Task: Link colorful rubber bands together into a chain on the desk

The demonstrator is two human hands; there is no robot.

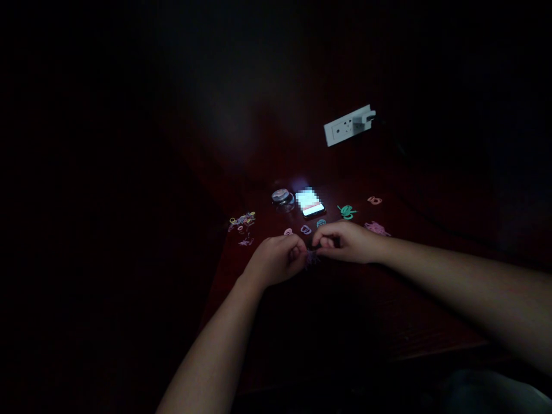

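My left hand [278, 260] has its fingers curled in, tips close to a small pile of purple elastic bands [312, 260] on the dark red table. My right hand [345, 241] faces it with bent fingers, its thumb reaching to the same pile. Whatever lies between the fingertips is too dark and small to tell. Just beyond the hands sit small groups of bands: pink [288, 232], lilac [306, 229] and blue [321, 222]. Green bands [347, 211] lie past my right hand, with a pink heap [377, 228] to their right.
A lit phone [310, 202] lies at the back beside a clear lidded jar [283, 200]. Mixed bands [242, 219] are scattered at the left table edge, and orange-pink ones [374, 200] at the far right. A white socket strip [348, 126] with a plug is behind. The surroundings are very dark.
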